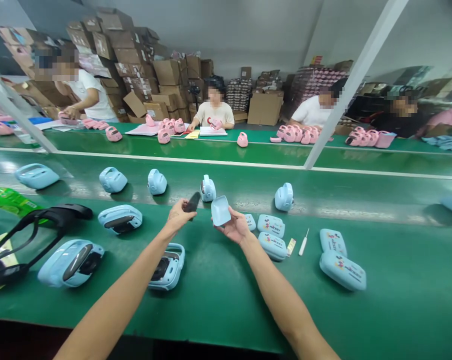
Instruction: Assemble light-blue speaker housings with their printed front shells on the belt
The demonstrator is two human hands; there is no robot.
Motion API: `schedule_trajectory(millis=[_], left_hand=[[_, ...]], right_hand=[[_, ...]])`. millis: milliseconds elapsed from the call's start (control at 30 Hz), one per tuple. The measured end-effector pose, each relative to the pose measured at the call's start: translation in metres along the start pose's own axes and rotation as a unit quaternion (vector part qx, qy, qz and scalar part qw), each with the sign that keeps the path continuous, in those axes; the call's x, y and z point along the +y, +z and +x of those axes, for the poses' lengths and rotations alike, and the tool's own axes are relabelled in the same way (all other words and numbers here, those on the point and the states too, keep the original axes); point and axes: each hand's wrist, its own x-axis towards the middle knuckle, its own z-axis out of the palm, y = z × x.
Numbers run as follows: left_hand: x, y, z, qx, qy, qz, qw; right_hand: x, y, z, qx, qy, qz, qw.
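Observation:
My left hand (179, 216) pinches a small dark, flat piece (193, 201) whose kind I cannot make out. Held in my right hand (236, 227) is a light blue plastic cover (221, 211), its hollow inside facing me. Just behind the two hands, a blue handled housing (208, 188) stands on the belt. Below my left forearm lies another blue housing (172, 267) with a dark round part, partly hidden by the arm. Beside my right wrist are blue covers printed with "Mickey" (271, 226), one partly behind the hand.
More blue housings (71, 264) lie at left near a black strap (34, 235) and a green packet (10, 200). A white screwdriver-like tool (304, 242) and printed covers (343, 270) lie at right. Across the belt, several people work with pink housings (242, 139).

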Motion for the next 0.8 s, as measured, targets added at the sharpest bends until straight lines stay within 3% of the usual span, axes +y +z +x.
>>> schedule_trajectory(millis=[67, 100, 200, 267, 367, 533, 700, 800], left_hand=[[0.015, -0.006, -0.003, 0.053, 0.074, 0.006, 0.996], [0.023, -0.008, -0.005, 0.046, 0.138, 0.025, 0.989], [0.042, -0.013, -0.011, -0.079, 0.342, 0.111, 0.93], [0.047, -0.014, -0.011, -0.153, 0.409, 0.169, 0.884], [0.046, -0.015, -0.007, -0.174, 0.44, 0.22, 0.853], [0.042, -0.016, -0.004, -0.149, 0.429, 0.266, 0.85], [0.054, -0.029, -0.019, -0.191, 0.454, 0.295, 0.819], [0.057, -0.035, -0.031, -0.199, 0.449, 0.289, 0.822]], right_hand=[[0.007, 0.002, 0.001, -0.01, 0.028, 0.002, 1.0], [0.01, 0.002, 0.002, -0.02, 0.043, 0.0, 0.999], [0.017, 0.004, 0.002, -0.048, 0.08, -0.002, 0.996], [0.019, 0.006, 0.002, -0.054, 0.099, 0.002, 0.994], [0.019, 0.009, 0.0, -0.063, 0.125, 0.019, 0.99], [0.022, 0.017, -0.003, -0.107, 0.146, 0.057, 0.982], [0.025, 0.021, -0.005, -0.105, 0.14, 0.055, 0.983], [0.025, 0.02, -0.004, -0.102, 0.13, 0.064, 0.984]])
